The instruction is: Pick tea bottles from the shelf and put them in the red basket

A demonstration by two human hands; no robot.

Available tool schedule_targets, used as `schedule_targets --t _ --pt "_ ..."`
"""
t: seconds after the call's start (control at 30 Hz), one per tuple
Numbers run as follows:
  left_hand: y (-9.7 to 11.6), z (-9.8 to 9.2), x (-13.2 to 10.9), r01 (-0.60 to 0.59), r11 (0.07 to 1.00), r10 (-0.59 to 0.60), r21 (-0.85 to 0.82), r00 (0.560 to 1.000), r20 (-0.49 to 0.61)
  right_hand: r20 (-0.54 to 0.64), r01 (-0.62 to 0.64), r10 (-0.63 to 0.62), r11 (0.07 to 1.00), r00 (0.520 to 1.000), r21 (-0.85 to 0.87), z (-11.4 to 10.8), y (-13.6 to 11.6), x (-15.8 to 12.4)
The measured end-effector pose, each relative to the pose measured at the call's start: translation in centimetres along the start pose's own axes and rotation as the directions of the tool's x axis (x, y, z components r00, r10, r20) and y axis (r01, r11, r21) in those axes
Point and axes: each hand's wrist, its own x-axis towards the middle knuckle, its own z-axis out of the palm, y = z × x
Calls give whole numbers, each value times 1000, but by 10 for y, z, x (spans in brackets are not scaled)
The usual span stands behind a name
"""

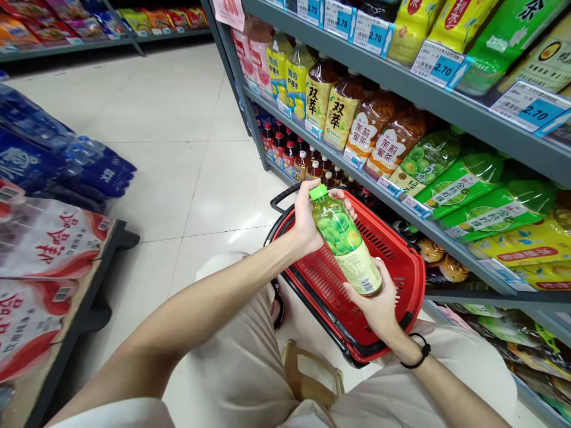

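Observation:
A bottle of green plum drink (344, 241) with a green cap and a pale label is held tilted between both hands. My left hand (308, 217) grips its upper part near the cap, fingers wrapped behind it. Around the bottle's base, my right hand (378, 297) is closed, thumb in front; a black band circles that wrist. Right below the bottle is a red shopping basket (307, 285) with black handles and slotted walls. The parts of the basket floor that show are bare red plastic.
A grey shelf (379, 184) of bottled drinks with price tags runs along the right. Small dark bottles (289, 151) stand on its lower level. Shrink-wrapped bottle packs (49, 238) sit on a pallet at the left. Snack bags (165, 21) line a far shelf. A beige stool (307, 377) is beneath me.

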Motion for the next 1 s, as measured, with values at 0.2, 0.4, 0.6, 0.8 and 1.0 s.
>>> schedule_targets --t 0.2,0.4,0.6,0.8,1.0 --pt "6 -5 0 5 998 -9 67 998 59 507 -477 207 730 837 490 5 -10 -1" --pt "14 -8 4 -14 999 16 39 999 -43 554 -507 170 673 815 539 0 -21 8" --pt "12 -15 13 -102 992 106 78 993 -57 463 -445 202 737 863 508 -1 -15 9" --pt "9 -12 11 -105 976 125 191 988 -94 242 -281 195 870 951 404 -4 3 7" --pt "-11 -15 11 -124 977 150 175 978 -146 90 -132 108 936 990 325 -2 0 9"
